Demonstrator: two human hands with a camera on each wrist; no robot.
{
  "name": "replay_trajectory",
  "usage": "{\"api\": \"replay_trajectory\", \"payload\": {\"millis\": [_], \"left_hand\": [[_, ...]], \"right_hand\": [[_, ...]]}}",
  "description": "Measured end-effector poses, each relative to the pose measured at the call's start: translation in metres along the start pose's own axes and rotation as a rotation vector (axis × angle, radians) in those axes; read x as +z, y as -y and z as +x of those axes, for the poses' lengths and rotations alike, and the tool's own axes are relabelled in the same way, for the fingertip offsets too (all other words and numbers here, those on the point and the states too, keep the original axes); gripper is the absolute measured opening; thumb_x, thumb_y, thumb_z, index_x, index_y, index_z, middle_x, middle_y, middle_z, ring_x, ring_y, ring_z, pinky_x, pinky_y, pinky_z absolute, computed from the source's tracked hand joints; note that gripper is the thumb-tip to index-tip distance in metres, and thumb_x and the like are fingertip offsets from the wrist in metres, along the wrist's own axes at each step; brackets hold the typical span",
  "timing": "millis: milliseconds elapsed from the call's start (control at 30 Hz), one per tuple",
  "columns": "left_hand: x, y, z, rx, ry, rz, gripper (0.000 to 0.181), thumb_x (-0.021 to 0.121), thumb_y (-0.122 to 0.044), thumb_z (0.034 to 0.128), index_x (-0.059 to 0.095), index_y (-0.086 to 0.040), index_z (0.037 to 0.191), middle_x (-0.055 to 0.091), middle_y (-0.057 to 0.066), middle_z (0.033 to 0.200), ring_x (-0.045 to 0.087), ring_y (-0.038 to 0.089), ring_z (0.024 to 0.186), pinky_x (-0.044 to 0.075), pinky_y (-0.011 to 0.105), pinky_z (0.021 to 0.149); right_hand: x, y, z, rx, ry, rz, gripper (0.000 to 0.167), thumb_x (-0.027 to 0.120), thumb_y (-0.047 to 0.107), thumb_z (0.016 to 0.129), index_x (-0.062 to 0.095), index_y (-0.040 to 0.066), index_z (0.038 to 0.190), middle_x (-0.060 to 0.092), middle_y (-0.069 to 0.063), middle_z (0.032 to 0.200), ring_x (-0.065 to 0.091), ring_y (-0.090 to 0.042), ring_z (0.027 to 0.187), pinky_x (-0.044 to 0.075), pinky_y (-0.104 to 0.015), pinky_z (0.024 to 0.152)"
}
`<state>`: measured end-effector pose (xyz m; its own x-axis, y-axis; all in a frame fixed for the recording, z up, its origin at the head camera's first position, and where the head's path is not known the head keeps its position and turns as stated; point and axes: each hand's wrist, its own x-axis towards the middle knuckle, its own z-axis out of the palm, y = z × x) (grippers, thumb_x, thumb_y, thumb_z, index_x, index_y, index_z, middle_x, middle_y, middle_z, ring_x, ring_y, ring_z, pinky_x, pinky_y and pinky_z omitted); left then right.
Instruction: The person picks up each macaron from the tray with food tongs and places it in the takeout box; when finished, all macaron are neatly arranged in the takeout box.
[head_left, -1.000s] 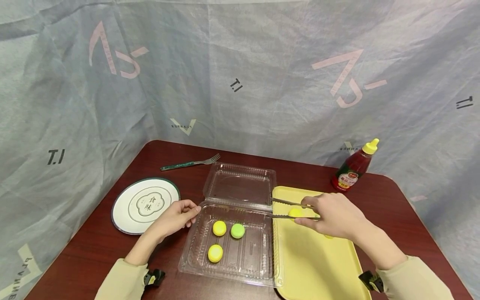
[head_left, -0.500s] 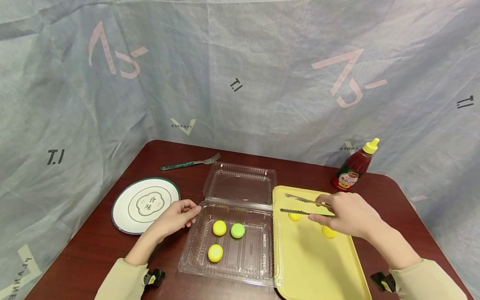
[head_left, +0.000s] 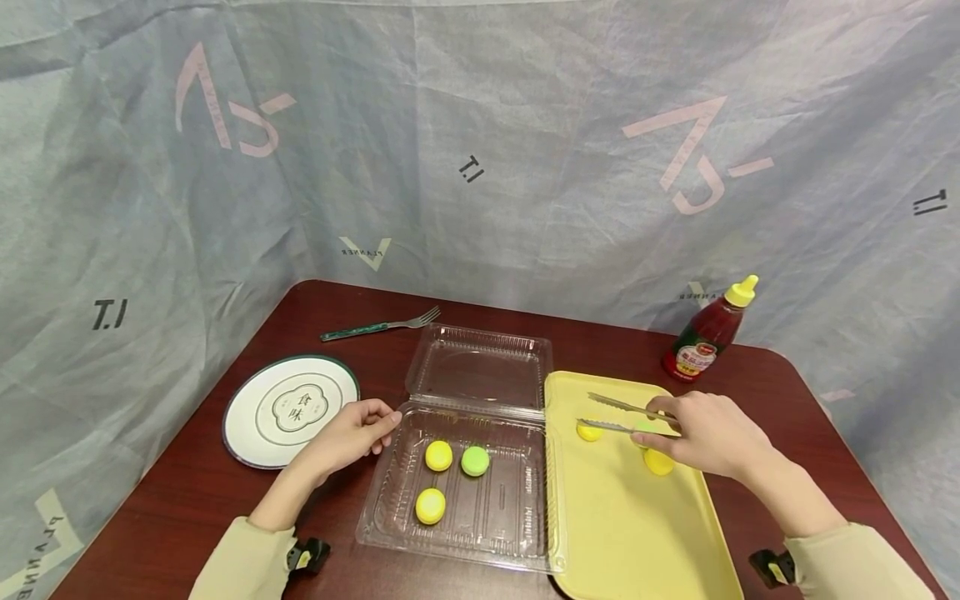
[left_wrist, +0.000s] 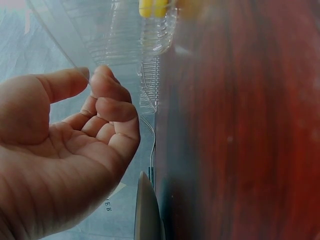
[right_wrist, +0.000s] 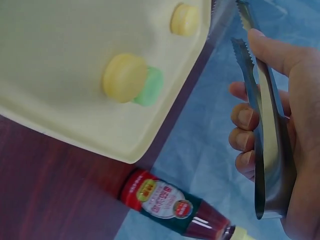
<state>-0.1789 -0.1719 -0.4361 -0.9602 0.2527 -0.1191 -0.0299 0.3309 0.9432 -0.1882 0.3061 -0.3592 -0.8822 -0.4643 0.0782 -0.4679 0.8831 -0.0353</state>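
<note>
My left hand point(head_left: 358, 433) pinches the left rim of an open clear plastic clamshell box point(head_left: 495, 542) between thumb and forefinger. Two yellow macarons point(head_left: 438, 456) and a green macaron point(head_left: 475, 461) lie in the box's near half. Over the yellow tray point(head_left: 622, 533) my right hand point(head_left: 708, 433) holds metal tongs point(right_wrist: 267, 125), their serrated tips apart with nothing between them. On that tray are a yellow macaron point(head_left: 589, 432) below the tongs, another yellow macaron point(right_wrist: 125, 77) nearer my right hand, and a green macaron point(right_wrist: 151, 87) touching it, mostly hidden in the head view.
A white plate point(head_left: 255, 408) sits left of the box, beside my left forearm. Behind it lies a fork point(head_left: 375, 329) with a green handle. A red sauce bottle point(head_left: 705, 337) with a yellow cap stands at the back right. Grey cloth point(head_left: 480, 167) hangs behind the table.
My right hand has moved right with the tongs, away from the box edge, uncovering more of the yellow macarons on the tray. My left hand and the box have stayed in place.
</note>
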Motion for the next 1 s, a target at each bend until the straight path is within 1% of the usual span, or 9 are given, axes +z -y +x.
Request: {"api": "replay_trajectory", "payload": {"millis": [267, 433, 533, 767, 1000], "left_hand": [[0.000, 0.000, 0.000, 0.002, 0.003, -0.003, 0.020, 0.057, -0.018, 0.1023, 0.061, 0.001, 0.096, 0.057, 0.005, 0.071, 0.052, 0.016, 0.063, 0.042, 0.025, 0.056], [0.000, 0.001, 0.000, 0.002, 0.005, -0.002, 0.021, 0.057, -0.019, 0.1024, 0.061, 0.001, 0.096, 0.057, 0.005, 0.071, 0.052, 0.016, 0.063, 0.042, 0.025, 0.056], [0.000, 0.001, 0.000, 0.002, 0.005, 0.000, 0.021, 0.057, -0.019, 0.1024, 0.061, 0.001, 0.096, 0.057, 0.005, 0.071, 0.052, 0.016, 0.063, 0.043, 0.025, 0.056], [0.000, 0.000, -0.001, 0.002, 0.006, 0.005, 0.022, 0.057, -0.020, 0.1025, 0.061, 0.000, 0.097, 0.057, 0.004, 0.070, 0.053, 0.017, 0.063, 0.043, 0.025, 0.056], [0.000, 0.001, 0.000, 0.000, 0.008, 0.000, 0.021, 0.057, -0.019, 0.1025, 0.061, 0.000, 0.096, 0.057, 0.004, 0.070, 0.053, 0.017, 0.063, 0.042, 0.024, 0.056]], "right_hand": [[0.013, -0.009, -0.002, 0.030, 0.048, 0.013, 0.043, 0.073, 0.054, 0.085, 0.073, 0.015, 0.102, 0.051, 0.017, 0.060, 0.043, -0.002, 0.052, 0.037, -0.028, 0.050], [0.019, -0.013, -0.001, 0.022, 0.058, 0.013, 0.040, 0.075, 0.050, 0.084, 0.073, 0.014, 0.103, 0.049, 0.019, 0.058, 0.042, -0.001, 0.050, 0.037, -0.027, 0.049], [0.021, -0.014, -0.002, 0.016, 0.059, 0.003, 0.041, 0.075, 0.050, 0.084, 0.074, 0.014, 0.103, 0.049, 0.020, 0.058, 0.042, -0.001, 0.051, 0.037, -0.027, 0.049], [0.027, -0.016, -0.003, 0.007, 0.064, -0.007, 0.031, 0.078, 0.047, 0.083, 0.072, 0.019, 0.095, 0.041, 0.018, 0.052, 0.036, -0.003, 0.050, 0.031, -0.026, 0.047], [0.030, -0.016, -0.003, 0.005, 0.071, -0.005, 0.027, 0.078, 0.046, 0.083, 0.072, 0.022, 0.093, 0.041, 0.018, 0.053, 0.034, -0.002, 0.050, 0.029, -0.026, 0.047]]}}
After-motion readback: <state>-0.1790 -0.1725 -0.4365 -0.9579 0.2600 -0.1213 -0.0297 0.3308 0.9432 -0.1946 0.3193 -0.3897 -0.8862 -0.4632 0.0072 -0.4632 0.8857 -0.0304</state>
